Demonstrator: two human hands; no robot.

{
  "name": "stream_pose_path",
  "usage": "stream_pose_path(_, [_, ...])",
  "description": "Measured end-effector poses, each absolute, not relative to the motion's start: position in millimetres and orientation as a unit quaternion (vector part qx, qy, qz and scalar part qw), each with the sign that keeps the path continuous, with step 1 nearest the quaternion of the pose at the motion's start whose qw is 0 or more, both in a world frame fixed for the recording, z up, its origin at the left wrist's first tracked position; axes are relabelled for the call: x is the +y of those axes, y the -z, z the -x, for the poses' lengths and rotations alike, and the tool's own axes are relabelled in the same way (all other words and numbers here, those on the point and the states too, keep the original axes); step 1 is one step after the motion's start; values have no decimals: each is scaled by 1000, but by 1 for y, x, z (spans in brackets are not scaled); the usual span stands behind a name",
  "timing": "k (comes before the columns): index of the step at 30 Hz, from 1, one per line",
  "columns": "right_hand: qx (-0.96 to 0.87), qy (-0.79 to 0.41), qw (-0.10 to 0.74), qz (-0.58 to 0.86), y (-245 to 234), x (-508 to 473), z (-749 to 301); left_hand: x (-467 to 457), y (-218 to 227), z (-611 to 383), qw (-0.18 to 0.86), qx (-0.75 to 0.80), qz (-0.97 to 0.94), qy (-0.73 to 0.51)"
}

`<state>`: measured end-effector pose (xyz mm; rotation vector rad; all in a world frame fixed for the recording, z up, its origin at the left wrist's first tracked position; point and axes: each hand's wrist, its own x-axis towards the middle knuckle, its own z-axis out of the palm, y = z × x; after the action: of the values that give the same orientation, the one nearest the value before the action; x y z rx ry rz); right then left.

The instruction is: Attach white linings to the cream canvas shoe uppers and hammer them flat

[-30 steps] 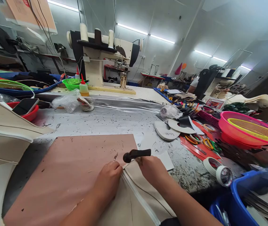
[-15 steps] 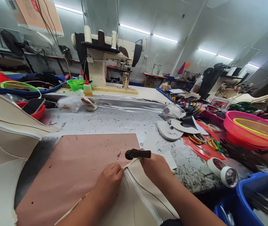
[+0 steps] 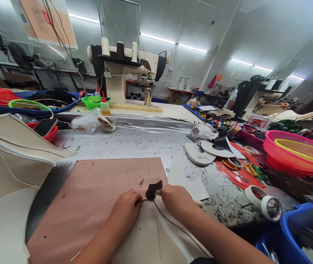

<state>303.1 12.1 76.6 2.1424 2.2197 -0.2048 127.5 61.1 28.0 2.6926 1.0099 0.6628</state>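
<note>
My right hand (image 3: 177, 201) is wrapped around the light wooden handle of a hammer (image 3: 152, 191), whose dark head rests at the top edge of a cream leather piece (image 3: 138, 240). A pale strip and a dark seam line run down that piece. Just left of the hammer head, my left hand (image 3: 127, 209) pinches the same edge with fingers and thumb together. Beneath lies a pinkish-brown sheet (image 3: 98, 187) on the worktable. Whatever part of the edge sits between my left fingers is hidden.
More cream panels (image 3: 7, 157) stand at the left. A sewing machine (image 3: 117, 80) is behind the bench. On the right are white pattern pieces (image 3: 200, 156), scissors (image 3: 229, 163), tape rolls (image 3: 270, 207), a pink basket (image 3: 272, 146) and a blue bin (image 3: 291, 234).
The hammer head has swung down from above onto the leather edge, and its handle now shows past my right hand. My left hand stays at the edge. The view has shifted slightly.
</note>
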Motion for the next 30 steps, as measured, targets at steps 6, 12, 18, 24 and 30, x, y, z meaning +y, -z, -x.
stream_pose_path(6, [714,39,12,-699,-89,10,-302,57,-20,-127,96,315,-911,-250])
stream_pose_path(12, [722,72,49,-687,-90,12,-301,53,-13,-127,49,270,-930,-246])
stream_pose_path(18, [724,58,56,-685,-95,13,-296,57,-17,-124,51,284,-932,-218])
stream_pose_path(24, [730,44,47,-680,-104,14,-295,57,-23,-118,73,331,-920,-197])
stream_pose_path(30, [734,82,89,-668,-116,15,-283,55,-19,-118,27,295,-937,-184])
